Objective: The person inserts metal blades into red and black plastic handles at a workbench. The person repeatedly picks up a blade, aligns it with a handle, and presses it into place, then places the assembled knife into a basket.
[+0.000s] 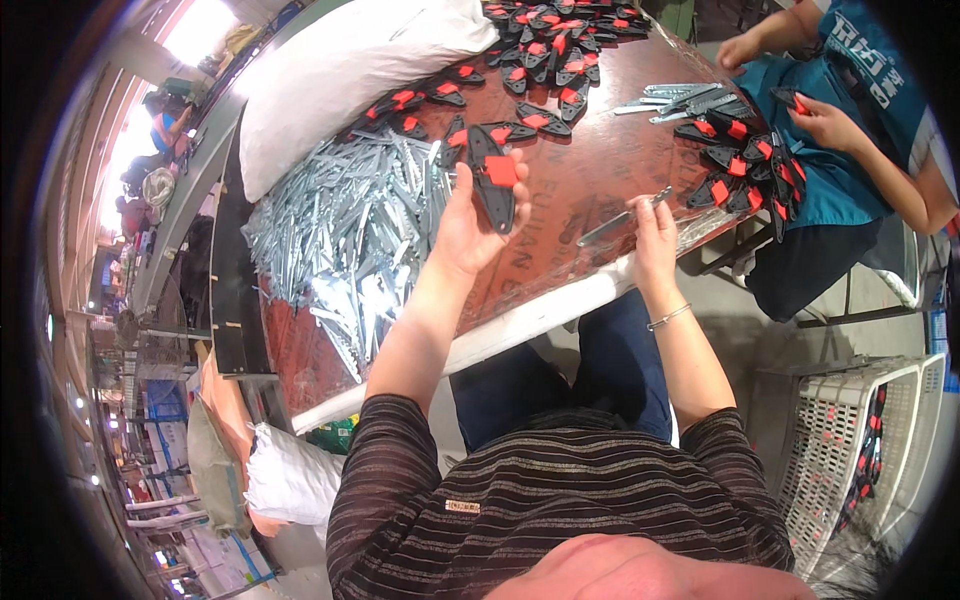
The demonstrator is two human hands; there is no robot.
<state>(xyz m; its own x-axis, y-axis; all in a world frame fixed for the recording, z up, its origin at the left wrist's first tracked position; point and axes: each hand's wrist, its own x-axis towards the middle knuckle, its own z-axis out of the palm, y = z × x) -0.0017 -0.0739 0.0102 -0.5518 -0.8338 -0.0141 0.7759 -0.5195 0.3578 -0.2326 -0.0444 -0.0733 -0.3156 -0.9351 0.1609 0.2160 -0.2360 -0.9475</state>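
Note:
In my left hand [470,220] is a black plastic part with a red tab [492,190], held upright above the table, fingers wrapped behind it. My right hand [655,235] pinches one end of a flat metal strip [608,228], which points to the left over the bare table. Beside my left forearm lies a big heap of shiny metal strips [345,215]. More black parts with red tabs [545,122] are scattered just beyond my left hand, and they pile up thickly at the far edge.
A full white sack [350,75] lies across the far left of the table [570,190]. At the right, a co-worker's hand [830,125] holds a black and red part near a second pile [745,165] and some strips [690,100]. White plastic crates [830,440] stand at lower right.

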